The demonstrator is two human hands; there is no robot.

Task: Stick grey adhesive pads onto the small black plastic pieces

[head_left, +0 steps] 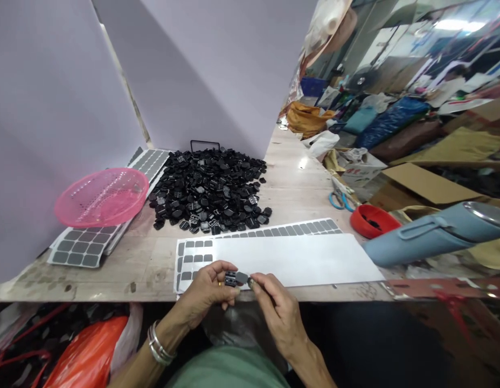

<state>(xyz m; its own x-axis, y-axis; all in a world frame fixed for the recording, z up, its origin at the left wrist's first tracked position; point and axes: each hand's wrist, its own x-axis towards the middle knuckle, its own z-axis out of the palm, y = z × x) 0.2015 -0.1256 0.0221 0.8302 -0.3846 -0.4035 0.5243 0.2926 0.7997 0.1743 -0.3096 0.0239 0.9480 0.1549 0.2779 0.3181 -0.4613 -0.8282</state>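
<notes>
My left hand (207, 288) is closed round a small black plastic part (230, 278) at the table's near edge. My right hand (274, 304) pinches a small grey sticker pad (242, 277) against that part. Both hands hover over a long white backing sheet (298, 258) with grey stickers left along its top edge and left end. A big heap of the same black parts (212, 191) lies in the middle of the wooden table (153, 264).
A pink plastic basket (101, 195) rests on more sticker sheets (80, 247) at the left. At the right stand a red bowl (373, 221), blue-handled scissors (341, 200) and a lying blue flask (436, 233). White partition boards rise behind. Bags sit under the table.
</notes>
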